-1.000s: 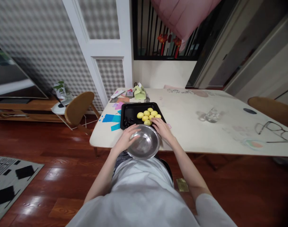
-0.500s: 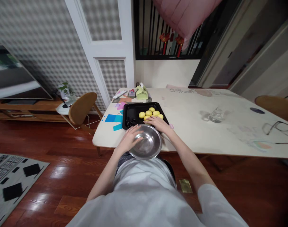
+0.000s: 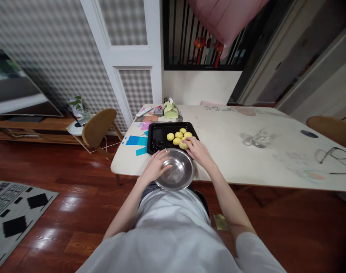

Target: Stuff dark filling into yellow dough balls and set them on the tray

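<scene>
A shiny steel bowl (image 3: 176, 174) sits at the near edge of the pale table (image 3: 232, 159). My left hand (image 3: 157, 167) grips its left rim, thumb over the edge. Behind the bowl lies a black baking tray (image 3: 157, 136) with several yellow dough balls (image 3: 175, 135) on it. My right hand (image 3: 198, 151) reaches over the tray's near right corner, its fingers closed round one yellow ball (image 3: 184, 145).
Blue paper strips (image 3: 135, 142) lie left of the tray, a green object (image 3: 170, 110) and small items behind it. A glass (image 3: 258, 138) and spectacles (image 3: 336, 155) are further right. Wooden chairs (image 3: 97, 129) stand at both ends.
My right hand drew back slightly from among the balls toward the tray's near edge, now with one ball in its fingers. The left hand stayed on the bowl rim.
</scene>
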{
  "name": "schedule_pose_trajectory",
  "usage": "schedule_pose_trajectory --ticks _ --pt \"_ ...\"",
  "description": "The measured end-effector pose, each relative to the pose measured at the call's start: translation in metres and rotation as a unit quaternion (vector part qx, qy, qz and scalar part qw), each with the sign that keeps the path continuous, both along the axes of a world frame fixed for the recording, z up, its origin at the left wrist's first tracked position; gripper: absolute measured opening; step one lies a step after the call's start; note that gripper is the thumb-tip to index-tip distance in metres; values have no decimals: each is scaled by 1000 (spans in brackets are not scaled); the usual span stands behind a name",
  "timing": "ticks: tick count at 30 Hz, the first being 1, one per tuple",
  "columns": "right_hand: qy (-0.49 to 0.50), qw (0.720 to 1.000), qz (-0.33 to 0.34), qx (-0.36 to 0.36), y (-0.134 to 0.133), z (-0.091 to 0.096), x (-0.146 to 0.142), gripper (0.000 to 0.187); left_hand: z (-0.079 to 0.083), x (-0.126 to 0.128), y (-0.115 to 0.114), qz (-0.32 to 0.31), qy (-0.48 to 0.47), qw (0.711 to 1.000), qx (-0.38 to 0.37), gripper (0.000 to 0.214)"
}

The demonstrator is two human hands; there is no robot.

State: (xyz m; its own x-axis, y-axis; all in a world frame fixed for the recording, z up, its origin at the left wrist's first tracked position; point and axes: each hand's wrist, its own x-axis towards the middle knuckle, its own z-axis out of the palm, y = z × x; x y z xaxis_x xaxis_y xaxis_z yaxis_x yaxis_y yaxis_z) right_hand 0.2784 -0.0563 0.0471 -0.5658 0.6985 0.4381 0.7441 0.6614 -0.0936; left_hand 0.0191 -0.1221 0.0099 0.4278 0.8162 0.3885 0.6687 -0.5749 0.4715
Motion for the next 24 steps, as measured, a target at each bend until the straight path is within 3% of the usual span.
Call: schedule_pose_trajectory --ticks 4,7,15,20,24 --pt "65 995 73 -34 -38 3 3 38 1 5 -1 0 -23 1000 8 37" --pt "69 988 108 -82 -51 -4 0 34 2 13 -4 -2 -52 999 9 36" --pt "35 992 90 -76 -50 -25 -7 21 4 38 -16 42 -59 994 -76 25" --pt "99 987 100 -76 -51 -32 1 17 8 45 -19 53 11 995 -88 35" --pt "206 966 131 -81 -47 -45 9 19 12 47 -23 50 63 993 -83 42"
